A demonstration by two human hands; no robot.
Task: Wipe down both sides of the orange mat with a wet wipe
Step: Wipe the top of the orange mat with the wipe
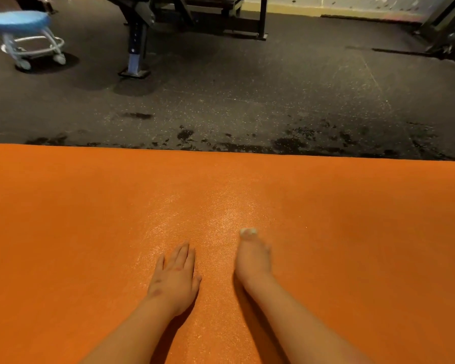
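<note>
Two bare forearms reach in from the bottom edge and lie over the orange mat [352,219], which is spread flat on the floor and fills the lower half of the view from side to side. On it, the left hand [175,279] rests palm down, its fingers [183,254] straight and close together, the thumb out to the side, holding nothing. Just beside it, a little further forward, the right hand [252,258] is smeared by motion blur and seen more from its edge. A small white wad, the wet wipe [248,232], sits at its fingertips, against the mat. The blur hides whether those fingers pinch the wipe or press it down flat, so I cannot tell. Around and ahead of both hands the mat has a pale sheen. Beyond the mat's far edge lies dark speckled rubber floor [247,88], with darker wet-looking patches [286,143] near that edge. Well apart, at the upper left, stands a low blue-topped stool [19,22] on castors. Next to it is the black frame of a gym bench [137,48], whose foot rests on the floor.
</note>
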